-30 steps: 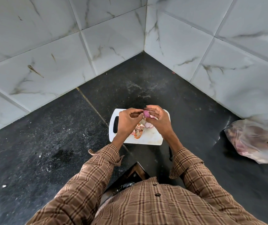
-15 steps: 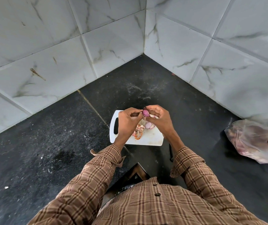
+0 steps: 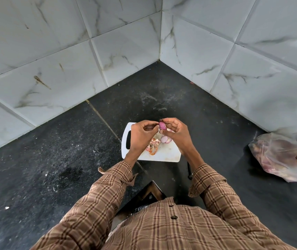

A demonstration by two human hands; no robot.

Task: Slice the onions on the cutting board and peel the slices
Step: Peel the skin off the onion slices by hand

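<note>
Purple onion piece [image 3: 162, 125] pinched by both hands above board's [image 3: 163, 153] far edge.

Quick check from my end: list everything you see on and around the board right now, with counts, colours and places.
cutting board: one, white, handle slot at its left end, on the black counter near the wall corner.
onion piece: one, purple, held above the board between both hands.
onion halves: about two, pale pink, on the board under the right hand.
peel scraps: a small pile, orange-brown, on the board's middle.
plastic bag: one, clear, pinkish contents, on the counter far right.
knife: one, dark, mostly hidden by the right forearm, beside the board.
counter: black, speckled.
wall tiles: white marble, behind.
left hand: pinching at the onion piece.
right hand: gripping the onion piece.
</note>
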